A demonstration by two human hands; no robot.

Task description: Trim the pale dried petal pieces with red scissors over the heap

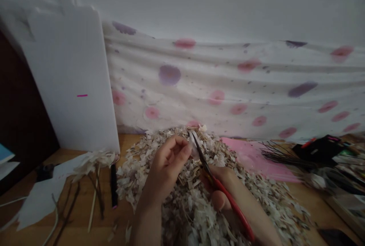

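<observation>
Between the thumb and fingers of my left hand (169, 164) is a small, thin whitish petal-like piece (194, 148). My right hand (219, 189) grips a pair of scissors (232, 202) with red handles and dark blades. The blades point up and away from me, and their tips lie against the whitish piece. Whether they have cut into it I cannot tell. Under both hands spreads a large heap of pale, dry petal-like flakes (199, 210), some of them brownish.
A white foam board (71, 59) with a pink mark stands at the left, beside a flower-printed cloth (199, 75). Paper (42, 200), thin sticks (93, 200) and a black marker (113, 187) lie left. A pink sheet (256, 158) and dark twigs (278, 153) are right.
</observation>
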